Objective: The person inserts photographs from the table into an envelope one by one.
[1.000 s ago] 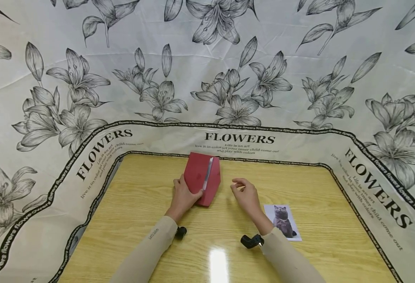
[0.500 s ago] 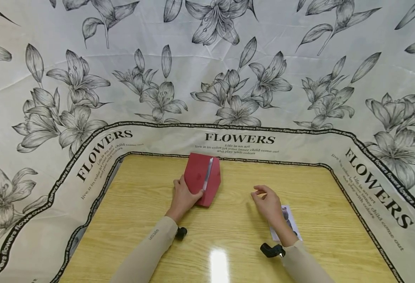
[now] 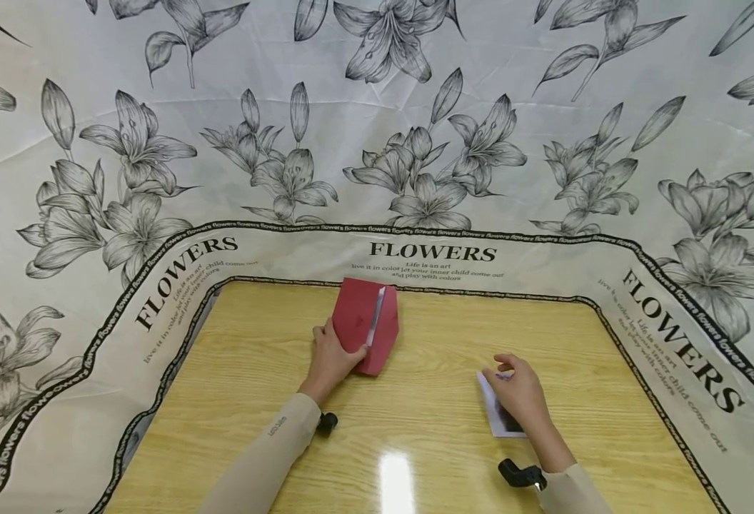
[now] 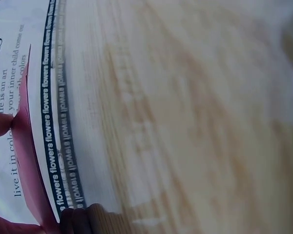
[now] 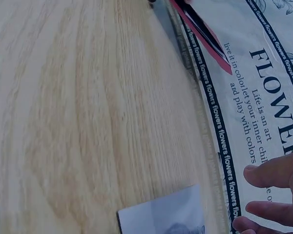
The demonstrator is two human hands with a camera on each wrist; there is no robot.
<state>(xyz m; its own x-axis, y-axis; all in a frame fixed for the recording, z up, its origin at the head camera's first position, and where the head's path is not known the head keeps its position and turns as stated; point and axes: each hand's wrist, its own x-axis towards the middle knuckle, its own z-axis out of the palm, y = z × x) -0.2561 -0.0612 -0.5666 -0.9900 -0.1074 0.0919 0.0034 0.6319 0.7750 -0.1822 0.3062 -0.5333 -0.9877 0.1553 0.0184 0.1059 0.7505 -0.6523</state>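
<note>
My left hand [image 3: 332, 363] holds a red envelope [image 3: 356, 314] by its near left part, with the thumb across the face and the fingers at the left edge. A pale strip [image 3: 375, 318] runs along the envelope's opening, and its right edge comes to a blunt point. In the left wrist view the envelope [image 4: 28, 156] appears nearly edge-on. My right hand [image 3: 523, 395] is over a photo card [image 3: 491, 405] and hides much of its cat picture. In the right wrist view its fingers [image 5: 271, 170] are apart with nothing between them, while the card [image 5: 158, 214] lies flat on the table.
A light wood table [image 3: 428, 428] carries everything, with a bright glare spot near its front edge. White cloth with black flower drawings [image 3: 409, 171] rises behind the table and along both sides. A black wrist camera [image 3: 520, 474] sits at the right cuff.
My right hand has moved right and toward me, away from the envelope, to over the photo card. The left hand keeps its hold on the envelope in the same place.
</note>
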